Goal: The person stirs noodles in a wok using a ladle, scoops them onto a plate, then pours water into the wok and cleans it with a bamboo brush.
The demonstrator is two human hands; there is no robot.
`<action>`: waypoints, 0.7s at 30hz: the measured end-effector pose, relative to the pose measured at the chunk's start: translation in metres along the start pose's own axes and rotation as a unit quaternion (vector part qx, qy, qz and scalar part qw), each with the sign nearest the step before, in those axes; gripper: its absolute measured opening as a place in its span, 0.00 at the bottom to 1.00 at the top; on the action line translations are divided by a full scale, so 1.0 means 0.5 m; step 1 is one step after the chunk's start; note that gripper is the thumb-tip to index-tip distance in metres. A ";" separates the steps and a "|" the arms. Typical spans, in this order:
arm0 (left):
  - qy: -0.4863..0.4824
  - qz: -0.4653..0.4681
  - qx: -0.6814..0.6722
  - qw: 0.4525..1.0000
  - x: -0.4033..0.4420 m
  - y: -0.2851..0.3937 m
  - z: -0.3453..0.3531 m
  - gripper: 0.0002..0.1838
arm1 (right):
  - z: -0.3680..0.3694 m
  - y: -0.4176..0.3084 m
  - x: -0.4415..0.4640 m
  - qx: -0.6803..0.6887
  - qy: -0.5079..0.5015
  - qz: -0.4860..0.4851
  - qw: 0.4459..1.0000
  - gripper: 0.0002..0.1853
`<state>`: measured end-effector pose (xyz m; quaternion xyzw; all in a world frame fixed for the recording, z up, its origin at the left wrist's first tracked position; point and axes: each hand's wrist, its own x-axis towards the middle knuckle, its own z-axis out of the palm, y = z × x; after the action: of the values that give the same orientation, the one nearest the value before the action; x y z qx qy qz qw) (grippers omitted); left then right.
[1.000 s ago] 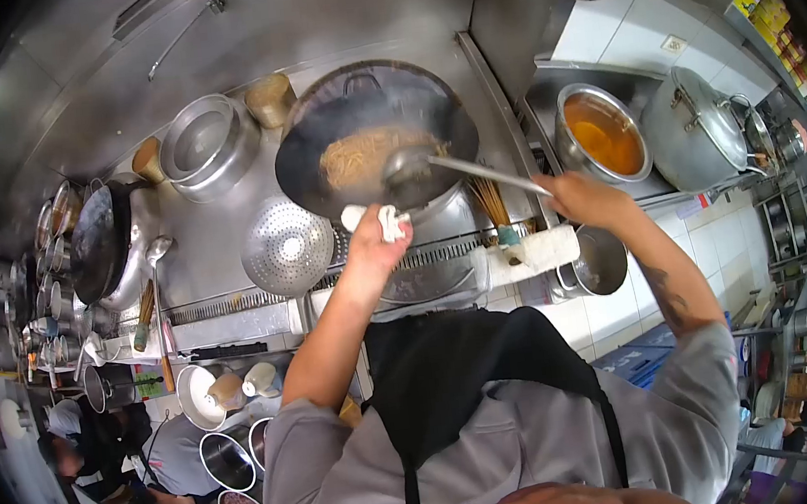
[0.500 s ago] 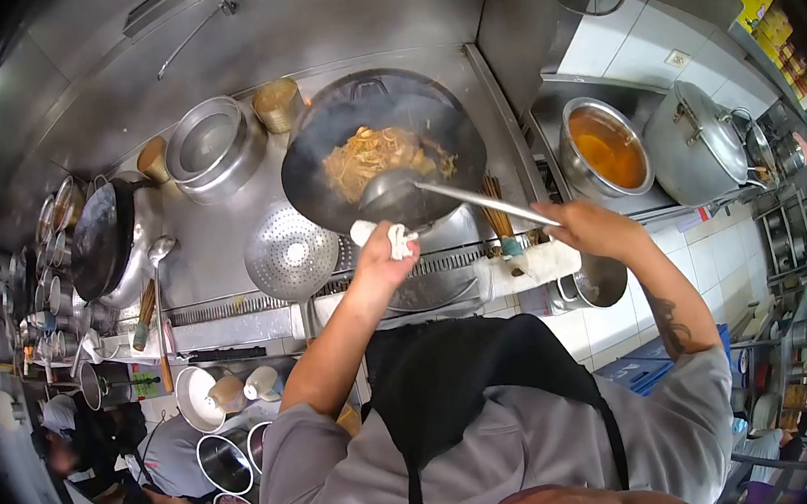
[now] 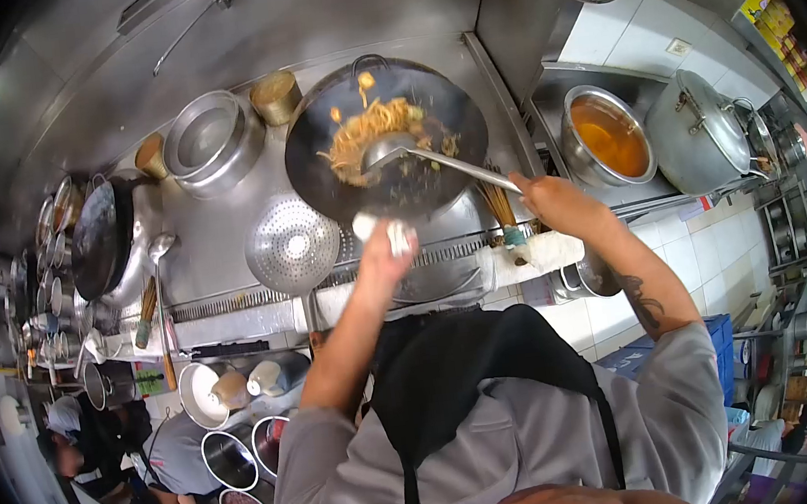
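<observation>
R grip (image 3: 556,203) closed round ladle (image 3: 435,157), at handle's end; scoop amid noodles (image 3: 373,129) in wok (image 3: 456,114). Ladle prob. stiff, light; hold there. L grip (image 3: 387,254) clenched on white cloth (image 3: 400,237) by near rim; can't tell if wok's inside it. Wok prob. heavy, hot.

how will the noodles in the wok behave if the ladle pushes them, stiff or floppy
The noodles will probably act floppy, since the strands look curved and bent. They may shift as a loose clump, being bunched and tangled together. The sloping sides of the wok would likely let them slide back toward its middle.
</observation>
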<state>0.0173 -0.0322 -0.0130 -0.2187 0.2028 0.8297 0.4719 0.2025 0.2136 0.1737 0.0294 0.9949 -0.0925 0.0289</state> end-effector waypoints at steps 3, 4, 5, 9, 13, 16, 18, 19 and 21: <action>0.078 -0.010 0.035 0.996 -0.034 0.017 0.104 0.09 | -0.066 -0.021 -0.035 0.045 -0.078 0.013 0.996 0.23; 0.062 -0.029 0.041 0.997 -0.036 0.017 0.101 0.10 | -0.059 -0.002 -0.044 0.067 -0.077 -0.011 0.995 0.23; 0.048 -0.050 0.048 0.996 -0.036 0.016 0.097 0.10 | -0.045 0.013 -0.045 0.090 -0.078 -0.033 0.992 0.24; 0.014 0.010 0.039 0.999 0.018 0.002 0.055 0.08 | 0.091 0.019 0.050 0.073 -0.040 0.008 0.996 0.27; -0.043 -0.036 0.086 0.995 -0.003 -0.111 -0.178 0.09 | 0.084 -0.051 0.074 -0.091 0.035 -0.005 0.995 0.28; -0.024 -0.004 0.090 0.996 -0.056 -0.114 -0.106 0.10 | 0.034 -0.058 0.047 -0.122 0.051 -0.040 0.990 0.28; -0.036 0.029 0.010 0.999 0.006 -0.044 -0.036 0.11 | 0.023 -0.045 0.021 -0.109 0.036 -0.043 0.992 0.27; 0.024 0.036 0.021 0.999 0.019 -0.007 0.016 0.10 | 0.004 -0.049 -0.001 -0.071 0.003 -0.033 0.997 0.26; 0.045 0.005 0.048 0.998 -0.012 0.008 0.089 0.06 | -0.062 -0.045 -0.044 -0.004 -0.057 -0.009 0.998 0.24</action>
<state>0.0087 -0.0139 0.0275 -0.2319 0.2643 0.8106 0.4683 0.2215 0.1963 0.2094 0.0147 0.9922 -0.0904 0.0844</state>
